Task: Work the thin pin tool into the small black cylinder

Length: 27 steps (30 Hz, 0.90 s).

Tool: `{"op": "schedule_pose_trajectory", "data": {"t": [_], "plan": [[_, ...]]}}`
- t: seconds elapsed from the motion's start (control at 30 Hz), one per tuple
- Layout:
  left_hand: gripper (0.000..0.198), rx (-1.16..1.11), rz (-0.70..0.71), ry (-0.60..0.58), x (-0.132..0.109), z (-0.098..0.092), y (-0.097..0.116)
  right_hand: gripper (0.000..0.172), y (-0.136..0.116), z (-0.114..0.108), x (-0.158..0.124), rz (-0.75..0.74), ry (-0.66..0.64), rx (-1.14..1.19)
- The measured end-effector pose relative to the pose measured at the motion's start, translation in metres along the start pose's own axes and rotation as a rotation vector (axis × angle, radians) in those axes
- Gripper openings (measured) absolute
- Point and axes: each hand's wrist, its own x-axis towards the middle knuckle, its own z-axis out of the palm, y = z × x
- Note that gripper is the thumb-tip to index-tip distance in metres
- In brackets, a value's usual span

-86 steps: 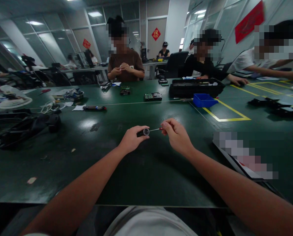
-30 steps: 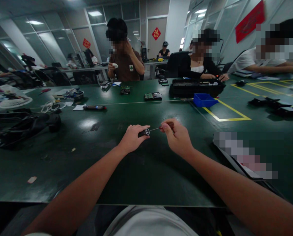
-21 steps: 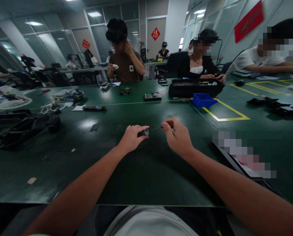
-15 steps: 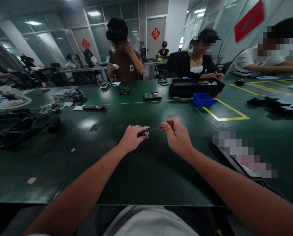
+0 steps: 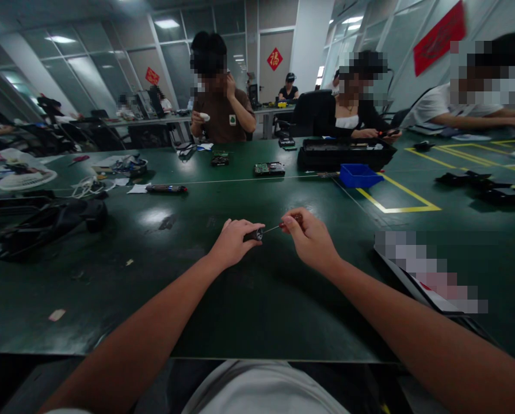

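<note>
Over the middle of the green table [image 5: 278, 310], my left hand [image 5: 231, 244] is closed around a short black cylinder [image 5: 252, 235]. Its round end, with a light rim, faces right; the rest is hidden by the fingers and palm. My right hand [image 5: 311, 236] grips a screwdriver [image 5: 273, 228] by its reddish-brown handle, fingers wrapped round it. The thin metal shaft points left, and its tip is at the cylinder's end; I cannot tell whether it is inside.
A blue bin [image 5: 359, 176] and a long black tray [image 5: 347, 154] stand farther back. Beyond my hands lie a circuit-board device [image 5: 269, 168] and a dark tool [image 5: 166, 188]. A black bag [image 5: 54, 227] lies left, a folder [image 5: 421, 282] right. Co-workers sit across the table.
Both hands keep their grip, and the screwdriver stays at the cylinder's end. The cylinder's end has turned slightly. A co-worker at the right has lowered their hands a little.
</note>
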Motion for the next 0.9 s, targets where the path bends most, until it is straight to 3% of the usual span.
{"op": "schedule_pose_trajectory", "data": {"t": [0.27,0.53,0.9], "plan": [[0.04,-0.015,-0.023,0.004,0.0008,-0.0025,0.002,0.02,-0.0003,0.0002,0.0005,-0.063,0.048,-0.183],[0.04,-0.12,-0.002,0.028,-0.0003,-0.0038,0.0034,0.022,0.0005,0.0004,-0.0012,-0.019,0.038,-0.009],[0.04,-0.093,0.014,0.019,0.0009,-0.0012,0.0005,0.02,-0.0009,-0.0009,0.0009,-0.011,-0.002,-0.085]]}}
